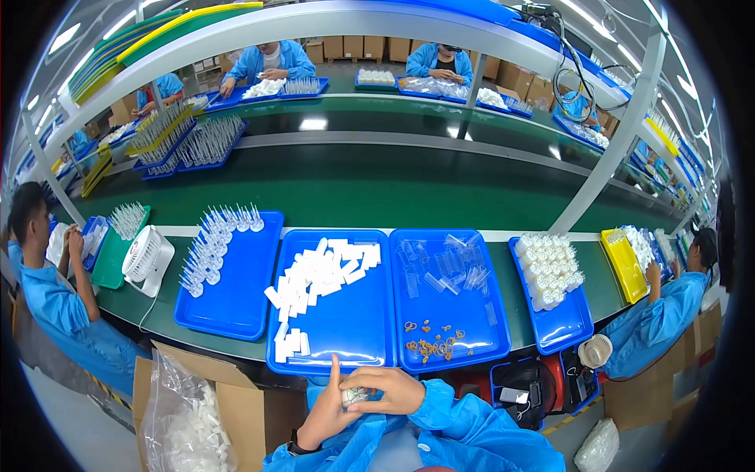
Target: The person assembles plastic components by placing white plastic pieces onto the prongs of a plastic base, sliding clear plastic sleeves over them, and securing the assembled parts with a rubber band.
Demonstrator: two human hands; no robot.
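In front of my chest, a small round whitish part (355, 396) sits between my two hands, mostly covered by fingers. My left hand (321, 415) is closed around its lower left side, with the index finger pointing up. From the right, my right hand (397, 390) bends its fingers over the same part. Just beyond the hands lies a blue tray (338, 330) of white plastic cylinders (311, 279). Beside it, another blue tray (405, 315) holds transparent tubes (448, 271) and small orange rings (432, 343).
At left, a blue tray (248, 291) carries transparent stemmed pieces (216, 244); a white fan (147, 258) stands past it. A blue tray (562, 322) at right bears whitish assemblies (546, 271). An open carton (240, 385) holds bagged white parts. Co-workers sit on both sides and across the green table (354, 185).
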